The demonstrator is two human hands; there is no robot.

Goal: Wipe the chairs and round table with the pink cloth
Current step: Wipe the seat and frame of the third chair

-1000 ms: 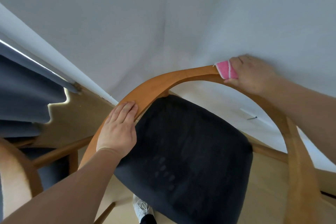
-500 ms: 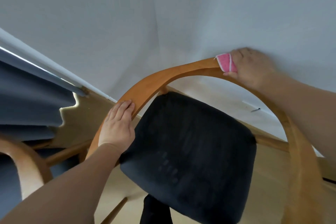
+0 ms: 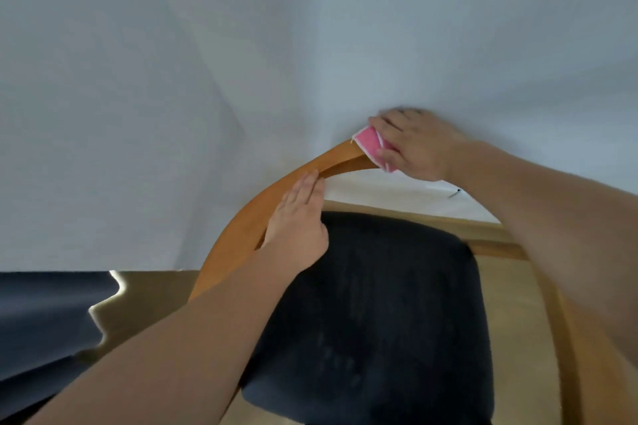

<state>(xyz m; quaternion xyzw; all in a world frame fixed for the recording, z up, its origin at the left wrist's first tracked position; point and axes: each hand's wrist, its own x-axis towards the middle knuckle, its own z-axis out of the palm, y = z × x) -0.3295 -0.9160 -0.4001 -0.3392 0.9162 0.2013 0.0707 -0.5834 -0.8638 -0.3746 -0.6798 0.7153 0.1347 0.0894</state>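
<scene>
A chair with a curved wooden back rail [image 3: 241, 235] and a dark padded seat [image 3: 379, 304] fills the lower middle of the head view. My right hand [image 3: 421, 145] presses a folded pink cloth [image 3: 371, 145] against the top of the rail, close to the white wall. My left hand [image 3: 297, 224] lies flat on the rail's left side, fingers straight and together, holding nothing. The round table is out of view.
A white wall [image 3: 241, 62] stands right behind the chair. A dark grey curtain [image 3: 45, 314] hangs at the lower left. Light wooden floor [image 3: 511, 321] and a wooden skirting board [image 3: 497, 248] show to the right of the seat.
The view has swung, so the chair sits lower and more to the right. My right hand with the cloth stays at the rail's top; my left hand has slid up the rail, nearer to it.
</scene>
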